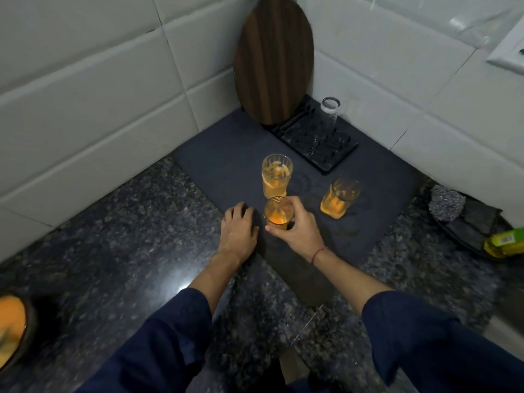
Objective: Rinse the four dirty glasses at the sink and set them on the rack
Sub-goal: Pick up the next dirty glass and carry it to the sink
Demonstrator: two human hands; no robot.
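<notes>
Our right hand (300, 231) clamps its fingers round the near glass (279, 214) at the mat's (226, 154) front, our left hand (239, 231) rests beside it, fingers loose and empty, while the back glass (277, 175) and right glass (338, 198) stand behind, short of the rack (334, 154).

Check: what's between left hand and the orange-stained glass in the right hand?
Head view: only bare dark grey mat separates left hand from orange-stained glass.

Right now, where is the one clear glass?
In the head view, the clear glass sits on the black rack in the far corner by the tiled walls, just right of the leaning wooden board.
</notes>
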